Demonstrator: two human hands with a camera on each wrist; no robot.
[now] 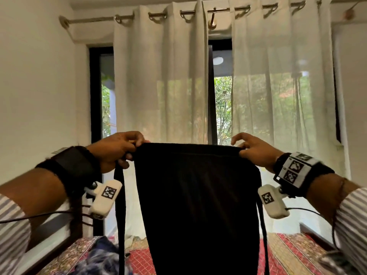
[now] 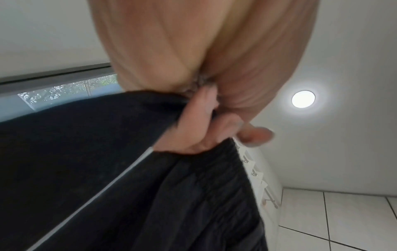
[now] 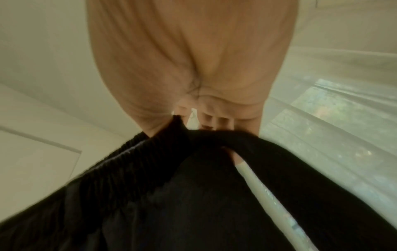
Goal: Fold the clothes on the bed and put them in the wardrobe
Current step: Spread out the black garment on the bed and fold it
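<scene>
1. Striped sleeves (image 1: 12,231) sit at the bottom corners of the head view, nearest the camera, with bare forearms reaching forward from them.
2. Each wrist carries a black strap and a small white camera unit; the left unit (image 1: 105,197) and the right unit (image 1: 273,201) each bear a square black-and-white coded marker. The right strap (image 1: 294,168) shows three more such markers. No readable words or brand names appear anywhere.
3. Left hand (image 1: 117,149) grips the top left corner of a black garment (image 1: 196,195), its fingers curled round the bunched edge; the left wrist view shows the fingers (image 2: 193,125) folded over the cloth.
4. Right hand (image 1: 252,149) pinches the top right corner between thumb and fingers, with the forefinger lifted clear; in the right wrist view the fingertips (image 3: 217,120) meet the cloth edge.
5. That garment hangs stretched between both hands, held up in front of the curtain, its top edge about level. A gathered elastic band (image 3: 120,163) and a thin pale stripe (image 2: 92,195) run along it. Narrow black strips dangle at both sides.
6. Below it lies the bed (image 1: 288,253), covered in a red patterned spread, with a dark blue patterned cloth (image 1: 101,255) heaped at its left.
7. Behind, a cream curtain (image 1: 158,76) hangs on metal rings from a rod (image 1: 95,18), with greenery showing through the window.
</scene>
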